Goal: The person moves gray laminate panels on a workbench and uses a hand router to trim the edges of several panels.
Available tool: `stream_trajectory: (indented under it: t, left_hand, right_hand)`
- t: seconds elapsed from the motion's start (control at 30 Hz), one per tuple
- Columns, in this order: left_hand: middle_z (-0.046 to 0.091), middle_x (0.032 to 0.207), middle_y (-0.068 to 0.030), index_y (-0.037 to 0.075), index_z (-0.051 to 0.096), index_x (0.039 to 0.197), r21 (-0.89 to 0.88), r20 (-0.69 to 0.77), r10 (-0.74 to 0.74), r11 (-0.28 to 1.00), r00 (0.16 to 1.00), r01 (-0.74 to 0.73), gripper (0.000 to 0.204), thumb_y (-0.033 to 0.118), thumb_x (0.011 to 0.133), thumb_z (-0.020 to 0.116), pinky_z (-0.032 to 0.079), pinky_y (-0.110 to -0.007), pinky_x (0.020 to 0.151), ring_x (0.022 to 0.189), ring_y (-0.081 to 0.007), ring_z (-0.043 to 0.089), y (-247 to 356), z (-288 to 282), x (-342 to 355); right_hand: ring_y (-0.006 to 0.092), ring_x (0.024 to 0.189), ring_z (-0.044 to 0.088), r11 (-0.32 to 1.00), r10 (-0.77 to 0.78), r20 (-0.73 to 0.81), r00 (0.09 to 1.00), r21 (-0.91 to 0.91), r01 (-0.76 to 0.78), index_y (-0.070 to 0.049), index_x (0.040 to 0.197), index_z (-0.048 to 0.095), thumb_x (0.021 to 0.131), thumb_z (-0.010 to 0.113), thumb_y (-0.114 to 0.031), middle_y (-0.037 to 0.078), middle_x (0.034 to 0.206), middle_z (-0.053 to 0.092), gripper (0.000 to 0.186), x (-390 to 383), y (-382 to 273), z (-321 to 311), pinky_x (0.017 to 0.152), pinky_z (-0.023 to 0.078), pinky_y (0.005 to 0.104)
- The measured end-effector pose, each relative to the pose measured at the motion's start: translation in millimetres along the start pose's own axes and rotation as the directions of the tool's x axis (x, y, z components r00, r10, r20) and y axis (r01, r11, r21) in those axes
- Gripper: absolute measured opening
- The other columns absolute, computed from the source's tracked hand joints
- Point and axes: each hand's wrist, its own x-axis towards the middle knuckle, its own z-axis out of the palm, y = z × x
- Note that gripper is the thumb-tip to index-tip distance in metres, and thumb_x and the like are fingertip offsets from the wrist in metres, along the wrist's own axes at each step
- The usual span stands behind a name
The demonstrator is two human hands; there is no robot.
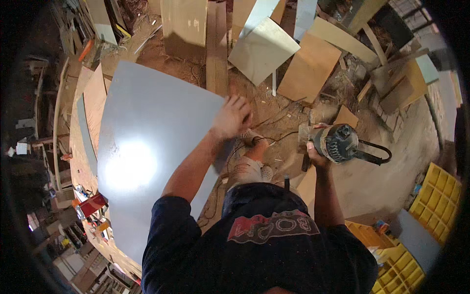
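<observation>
A large smooth grey panel point(161, 98) lies to my left, with a bright light reflected on it. My left hand point(234, 116) is over its right edge, near the far corner. Its fingers are slightly bent and a little blurred, and I see nothing held in them. Off to the right of the panel, my right hand point(319, 153) is wrapped round a trim router point(338, 143). The router has a black ribbed body and a clear part by my fingers, and a black cord point(384, 152) loops from its end. My palm is hidden beneath the tool.
Under the panel is a wooden worktop point(81, 157) with a red box-like thing point(93, 206) on its left side. Boards point(308, 66) lie and lean on the dirt floor ahead. Thin cables point(279, 117) trail by my feet. Yellow gridded trays point(435, 198) stand at lower right.
</observation>
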Motion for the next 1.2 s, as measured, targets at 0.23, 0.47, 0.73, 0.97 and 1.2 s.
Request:
stream_trajectory:
  t: [0.23,0.47,0.73,0.97,1.2]
  left_hand:
    - [0.068,0.118,-0.0158,0.004,0.071,0.115,-0.041,-0.215,-0.141,0.99,0.966,0.136,0.023,0.011,0.093,0.07,0.049,-0.052,0.103,0.114,-0.0379,0.063,29,12,-16]
    - [0.061,0.149,-0.0169,0.003,0.07,0.133,-0.039,-0.261,-0.253,0.967,0.932,0.252,0.036,0.011,0.098,0.067,0.036,-0.052,0.125,0.147,-0.0362,0.05,54,13,-104]
    - [0.061,0.151,-0.0136,0.004,0.068,0.137,-0.073,-0.189,-0.29,0.957,0.938,0.281,0.039,0.008,0.098,0.068,0.035,-0.051,0.126,0.148,-0.0329,0.05,93,-27,-268]
    - [0.055,0.157,-0.0123,0.007,0.062,0.145,-0.106,-0.012,-0.235,0.967,0.972,0.232,0.055,0.002,0.092,0.072,0.035,-0.05,0.127,0.15,-0.0314,0.048,144,-98,-443]
    - [0.048,0.163,-0.0127,0.007,0.055,0.152,-0.231,0.187,-0.153,0.953,0.97,0.194,0.075,0.002,0.081,0.077,0.033,-0.053,0.128,0.154,-0.0325,0.042,168,-157,-599]
  right_hand:
    - [0.0282,0.108,0.064,0.988,-0.121,-0.064,0.991,-0.104,0.114,-0.008,0.126,0.064,0.087,0.078,-0.021,0.007,0.116,0.068,0.044,-114,-8,-48,0.099,0.05,0.0443]
    - [0.0281,0.116,0.061,0.996,-0.023,0.026,0.999,-0.083,0.025,-0.007,0.141,0.056,0.084,0.079,-0.02,0.007,0.126,0.064,0.062,-222,13,-86,0.106,0.047,0.0419]
    - [0.0244,0.115,0.064,0.976,-0.143,-0.038,0.989,-0.171,0.134,-0.006,0.132,0.063,0.086,0.079,-0.013,0.009,0.123,0.068,0.049,-309,8,-50,0.106,0.048,0.0405]
    - [0.0253,0.114,0.065,0.993,0.032,-0.116,0.993,-0.112,-0.045,-0.002,0.129,0.065,0.092,0.078,-0.018,0.008,0.124,0.07,0.042,-384,-82,21,0.103,0.05,0.0396]
    - [0.0228,0.111,0.067,0.991,-0.016,-0.185,0.983,-0.133,-0.008,-0.001,0.126,0.066,0.092,0.081,-0.02,0.009,0.123,0.069,0.042,-500,-151,141,0.098,0.053,0.0369]
